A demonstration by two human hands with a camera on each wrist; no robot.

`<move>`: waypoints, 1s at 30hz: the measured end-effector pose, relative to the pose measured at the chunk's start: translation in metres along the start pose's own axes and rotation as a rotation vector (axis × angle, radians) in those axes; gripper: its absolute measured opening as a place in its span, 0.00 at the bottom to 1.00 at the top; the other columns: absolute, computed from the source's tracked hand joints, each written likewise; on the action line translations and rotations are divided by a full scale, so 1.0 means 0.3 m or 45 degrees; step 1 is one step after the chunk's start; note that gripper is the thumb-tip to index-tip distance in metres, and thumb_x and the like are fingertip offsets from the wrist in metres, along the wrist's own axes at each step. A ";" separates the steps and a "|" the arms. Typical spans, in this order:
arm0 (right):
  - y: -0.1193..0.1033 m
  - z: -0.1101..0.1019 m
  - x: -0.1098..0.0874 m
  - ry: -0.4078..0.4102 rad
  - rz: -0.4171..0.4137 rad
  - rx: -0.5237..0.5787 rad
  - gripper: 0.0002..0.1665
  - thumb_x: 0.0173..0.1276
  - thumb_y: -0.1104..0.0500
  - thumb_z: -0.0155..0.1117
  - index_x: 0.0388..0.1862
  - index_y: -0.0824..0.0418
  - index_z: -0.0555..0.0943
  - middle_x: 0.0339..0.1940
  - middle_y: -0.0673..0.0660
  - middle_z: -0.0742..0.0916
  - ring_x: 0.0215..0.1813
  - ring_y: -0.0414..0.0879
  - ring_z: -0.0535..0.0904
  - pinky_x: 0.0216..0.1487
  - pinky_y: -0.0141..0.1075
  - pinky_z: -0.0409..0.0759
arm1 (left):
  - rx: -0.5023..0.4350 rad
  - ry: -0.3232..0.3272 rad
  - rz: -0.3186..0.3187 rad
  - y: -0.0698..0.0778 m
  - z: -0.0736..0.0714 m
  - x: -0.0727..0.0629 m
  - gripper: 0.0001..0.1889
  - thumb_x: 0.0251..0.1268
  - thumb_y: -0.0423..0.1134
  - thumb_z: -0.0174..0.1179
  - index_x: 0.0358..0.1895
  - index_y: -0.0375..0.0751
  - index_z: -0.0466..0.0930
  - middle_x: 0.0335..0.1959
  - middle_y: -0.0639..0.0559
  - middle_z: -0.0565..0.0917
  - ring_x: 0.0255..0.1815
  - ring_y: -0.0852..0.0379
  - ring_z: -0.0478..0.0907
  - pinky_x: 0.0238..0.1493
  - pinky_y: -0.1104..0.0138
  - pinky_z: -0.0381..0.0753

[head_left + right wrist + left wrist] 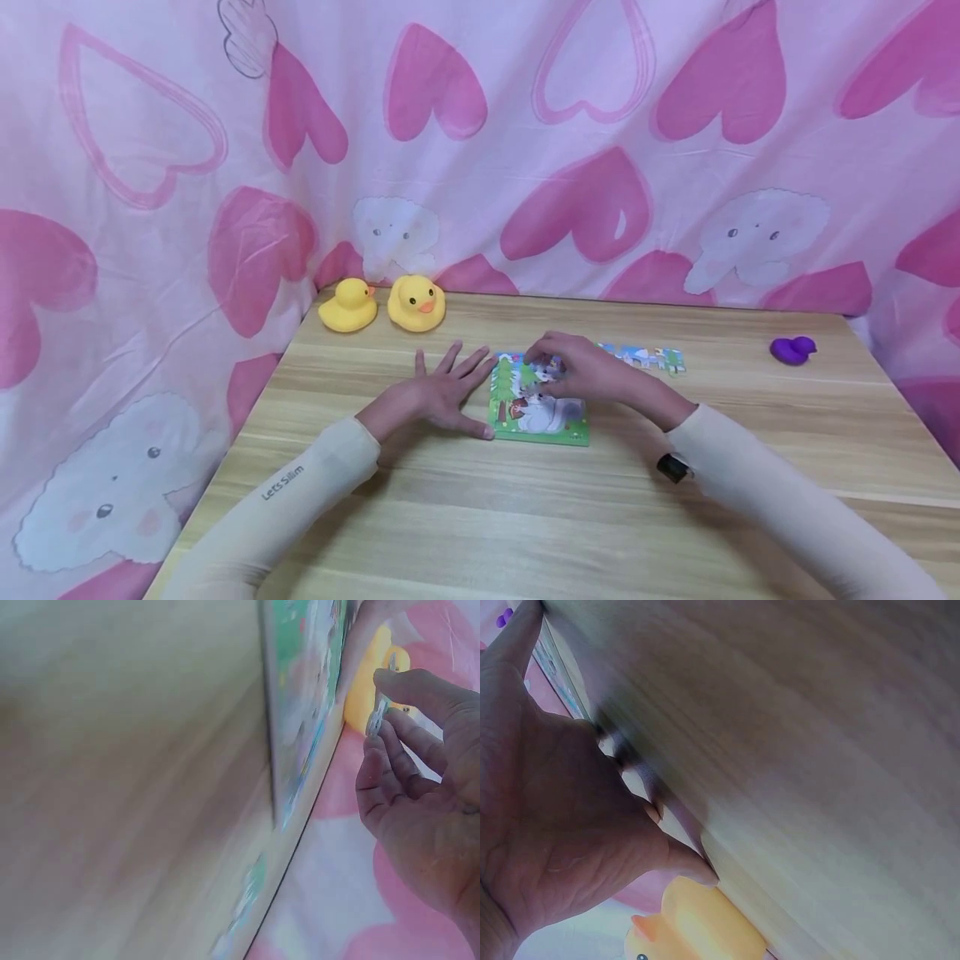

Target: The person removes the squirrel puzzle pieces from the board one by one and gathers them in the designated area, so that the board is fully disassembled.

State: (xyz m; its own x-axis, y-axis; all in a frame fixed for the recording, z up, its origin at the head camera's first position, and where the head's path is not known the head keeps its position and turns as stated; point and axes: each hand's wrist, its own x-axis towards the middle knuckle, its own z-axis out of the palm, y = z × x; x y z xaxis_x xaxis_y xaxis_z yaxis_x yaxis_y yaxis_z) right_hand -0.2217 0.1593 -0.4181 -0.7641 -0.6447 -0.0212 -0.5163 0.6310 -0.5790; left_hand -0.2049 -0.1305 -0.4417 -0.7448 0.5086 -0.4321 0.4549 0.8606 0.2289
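Observation:
A picture puzzle board (506, 432) with a green border and animal figures lies flat on the table. My left hand (442, 396) rests on the wood at its left side, fingers spread, with fingertips and thumb right at the board's edge. Over the board's upper right part is my right hand (588, 369). In the right wrist view, the right thumb and fingers pinch a small thin puzzle piece (379, 712), seen nearly edge-on above the board. Right behind the right hand, several loose puzzle pieces (671, 360) lie on the table.
Two yellow rubber ducks (348, 307) stand at the table's back left corner. A small purple duck (792, 350) sits toward the back right. A pink curtain (465, 175) with hearts hangs along the table's back and left edges.

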 end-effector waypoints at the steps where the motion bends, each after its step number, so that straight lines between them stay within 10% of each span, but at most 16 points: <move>1: 0.011 -0.006 -0.018 0.014 0.032 -0.002 0.27 0.64 0.56 0.81 0.61 0.51 0.85 0.56 0.50 0.86 0.53 0.45 0.82 0.55 0.44 0.87 | 0.000 -0.003 0.000 0.000 -0.001 0.001 0.65 0.54 0.86 0.57 0.86 0.70 0.27 0.89 0.64 0.26 0.90 0.39 0.21 0.73 0.18 0.24; 13: 0.151 -0.064 -0.179 0.140 0.194 -0.074 0.25 0.64 0.60 0.79 0.60 0.53 0.85 0.54 0.53 0.85 0.48 0.48 0.81 0.49 0.40 0.85 | -0.006 -0.009 -0.005 -0.001 -0.009 0.006 0.66 0.53 0.85 0.58 0.87 0.70 0.27 0.90 0.63 0.26 0.90 0.39 0.21 0.73 0.19 0.24; 30: 0.227 -0.070 -0.238 0.018 0.229 -0.087 0.25 0.66 0.60 0.78 0.61 0.57 0.85 0.53 0.55 0.85 0.48 0.46 0.80 0.50 0.40 0.85 | -0.009 -0.014 -0.009 -0.002 -0.002 0.004 0.65 0.54 0.85 0.58 0.86 0.71 0.27 0.89 0.64 0.26 0.90 0.39 0.21 0.73 0.19 0.24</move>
State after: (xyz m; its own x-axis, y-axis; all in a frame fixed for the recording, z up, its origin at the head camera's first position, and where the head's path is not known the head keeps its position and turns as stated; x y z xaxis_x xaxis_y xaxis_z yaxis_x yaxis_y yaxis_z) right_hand -0.2104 0.2574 -0.4389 -0.8516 -0.5130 -0.1077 -0.3957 0.7638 -0.5099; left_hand -0.2064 -0.1305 -0.4420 -0.7423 0.5023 -0.4435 0.4464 0.8643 0.2319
